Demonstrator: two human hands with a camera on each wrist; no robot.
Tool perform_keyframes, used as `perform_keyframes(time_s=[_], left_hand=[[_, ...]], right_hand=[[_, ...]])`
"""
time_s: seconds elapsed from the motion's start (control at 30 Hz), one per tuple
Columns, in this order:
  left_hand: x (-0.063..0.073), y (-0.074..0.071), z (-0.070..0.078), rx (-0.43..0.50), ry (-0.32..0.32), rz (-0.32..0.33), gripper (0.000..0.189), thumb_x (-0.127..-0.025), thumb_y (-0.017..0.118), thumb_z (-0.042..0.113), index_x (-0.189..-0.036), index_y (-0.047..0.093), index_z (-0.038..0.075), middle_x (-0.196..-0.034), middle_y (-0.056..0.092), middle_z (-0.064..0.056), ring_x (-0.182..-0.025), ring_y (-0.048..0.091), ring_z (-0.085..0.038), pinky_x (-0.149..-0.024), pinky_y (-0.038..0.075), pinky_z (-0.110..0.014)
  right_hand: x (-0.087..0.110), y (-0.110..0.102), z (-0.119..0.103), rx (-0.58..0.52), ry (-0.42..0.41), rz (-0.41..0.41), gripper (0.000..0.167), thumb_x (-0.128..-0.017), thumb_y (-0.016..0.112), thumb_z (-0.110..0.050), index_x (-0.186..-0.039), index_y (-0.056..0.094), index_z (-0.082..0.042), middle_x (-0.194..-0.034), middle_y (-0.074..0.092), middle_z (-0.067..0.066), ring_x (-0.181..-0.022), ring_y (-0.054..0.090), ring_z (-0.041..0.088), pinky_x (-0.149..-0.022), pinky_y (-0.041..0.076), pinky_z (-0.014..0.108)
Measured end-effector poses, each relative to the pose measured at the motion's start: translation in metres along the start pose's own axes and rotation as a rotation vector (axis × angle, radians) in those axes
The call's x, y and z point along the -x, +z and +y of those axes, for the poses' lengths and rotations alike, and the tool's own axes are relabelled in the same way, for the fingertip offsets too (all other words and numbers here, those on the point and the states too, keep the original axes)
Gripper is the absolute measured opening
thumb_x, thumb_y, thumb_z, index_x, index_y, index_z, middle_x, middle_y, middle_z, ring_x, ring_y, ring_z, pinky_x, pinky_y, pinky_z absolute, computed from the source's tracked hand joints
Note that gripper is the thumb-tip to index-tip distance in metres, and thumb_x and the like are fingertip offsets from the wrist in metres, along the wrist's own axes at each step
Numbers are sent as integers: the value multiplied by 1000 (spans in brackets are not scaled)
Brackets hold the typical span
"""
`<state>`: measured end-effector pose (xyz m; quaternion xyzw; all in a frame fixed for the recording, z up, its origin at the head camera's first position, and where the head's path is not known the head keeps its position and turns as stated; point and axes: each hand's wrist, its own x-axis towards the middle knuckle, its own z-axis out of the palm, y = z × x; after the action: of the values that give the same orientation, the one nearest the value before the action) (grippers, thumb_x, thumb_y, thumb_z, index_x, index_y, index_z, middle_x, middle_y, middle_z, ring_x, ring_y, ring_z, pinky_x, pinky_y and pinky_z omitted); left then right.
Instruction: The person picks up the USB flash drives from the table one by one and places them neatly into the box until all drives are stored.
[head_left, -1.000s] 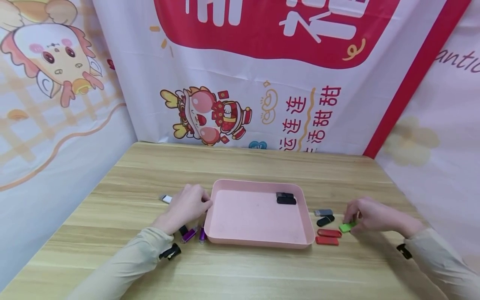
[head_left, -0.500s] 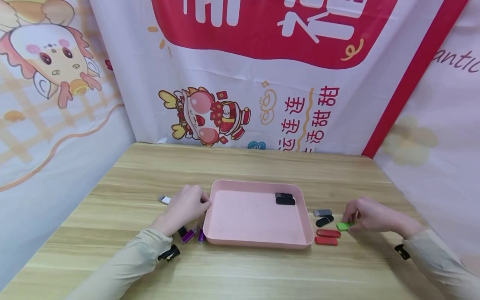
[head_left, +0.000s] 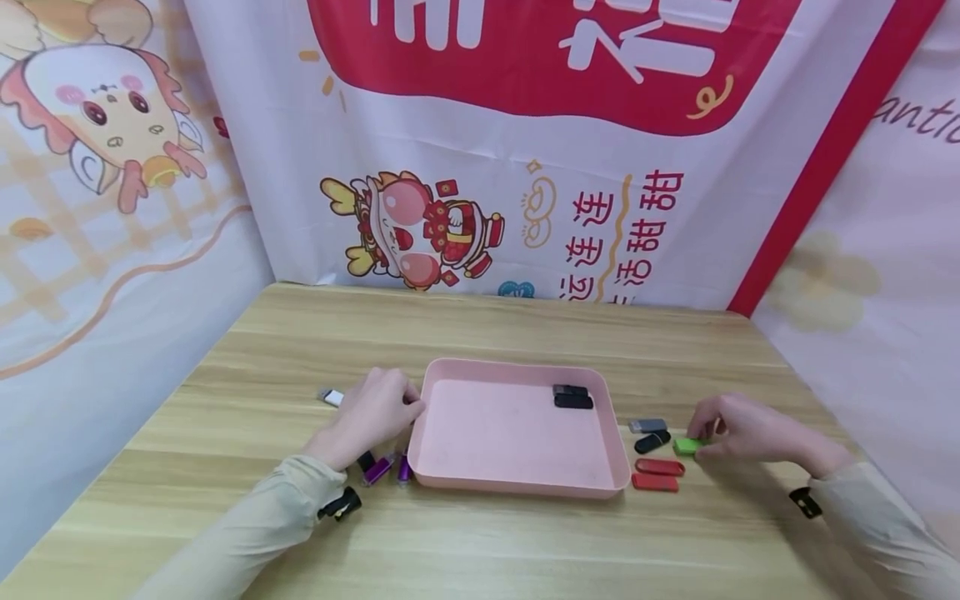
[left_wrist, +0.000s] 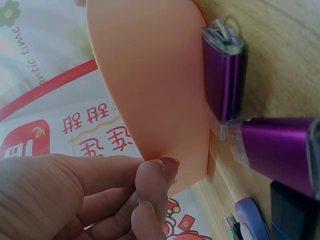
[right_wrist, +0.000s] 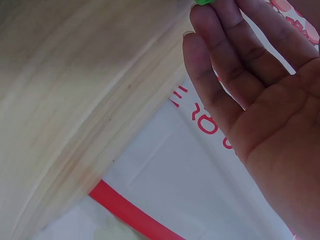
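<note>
My left hand [head_left: 375,412] pinches the left rim of a pink tray [head_left: 495,433] between thumb and fingers; the left wrist view has this grip close up on the tray wall [left_wrist: 155,90]. Across the table, my right hand [head_left: 738,429] holds a small green USB stick [head_left: 686,447] at its fingertips, low over the wood. Only a sliver of the green stick [right_wrist: 204,1] appears at the top of the right wrist view. Inside the tray, two black USB sticks [head_left: 573,402] lie side by side near the far right corner.
Right of the tray lie a grey USB stick [head_left: 647,426], a black one [head_left: 652,442] and two red ones [head_left: 660,467]. Left of it are two purple sticks [head_left: 378,471], a dark one [head_left: 366,461] and a white one [head_left: 333,398]. Printed cloth [head_left: 465,125] hangs behind the table.
The green USB stick has shifted slightly left and turned a little straighter at my right fingertips. My left hand and the tray have stayed in place.
</note>
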<state>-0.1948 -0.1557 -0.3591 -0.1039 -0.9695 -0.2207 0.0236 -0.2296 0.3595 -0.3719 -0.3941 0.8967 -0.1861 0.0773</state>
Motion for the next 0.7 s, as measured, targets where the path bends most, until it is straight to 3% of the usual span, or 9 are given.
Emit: perform_keyframes(time_s=[0.7], left_hand=[[-1,-1,1,-11,-9,-12,21,-90,65,18,-73,76,18,-56,55,6,-49,48,-12,-44,35,-29]], right_hand=[[-5,-9,-11,81,-15,121,19,-78,81,-7,-88,71,-19,-81,61,-16,-70,58,5,-60,52,31]])
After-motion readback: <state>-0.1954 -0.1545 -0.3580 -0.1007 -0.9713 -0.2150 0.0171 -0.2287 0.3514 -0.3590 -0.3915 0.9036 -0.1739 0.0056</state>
